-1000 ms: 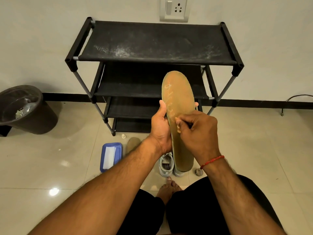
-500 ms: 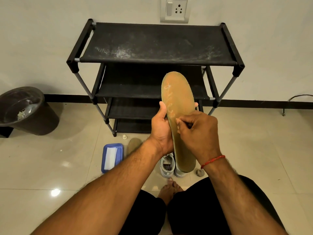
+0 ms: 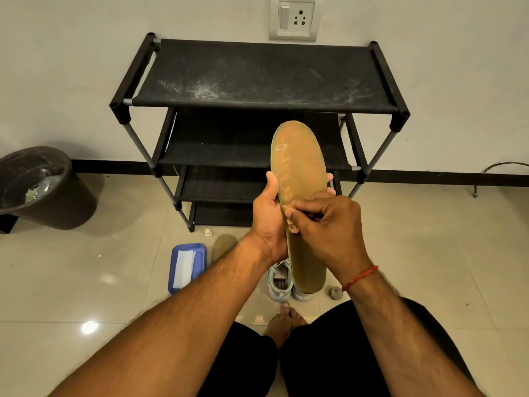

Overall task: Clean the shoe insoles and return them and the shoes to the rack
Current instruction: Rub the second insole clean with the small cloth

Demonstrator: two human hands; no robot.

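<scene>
My left hand grips the insole, thumb in front; my right hand pinches at its face, both forearms extended.

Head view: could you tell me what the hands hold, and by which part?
The left hand grips the insole at mid-length, thumb on one edge. The right hand pinches a small tan scrap against its face.

You have a single view, worn on your head, wide-angle, tilted forward and down: your left hand and right hand sit close at frame centre, the rack just beyond, the wall socket at the top edge
</scene>
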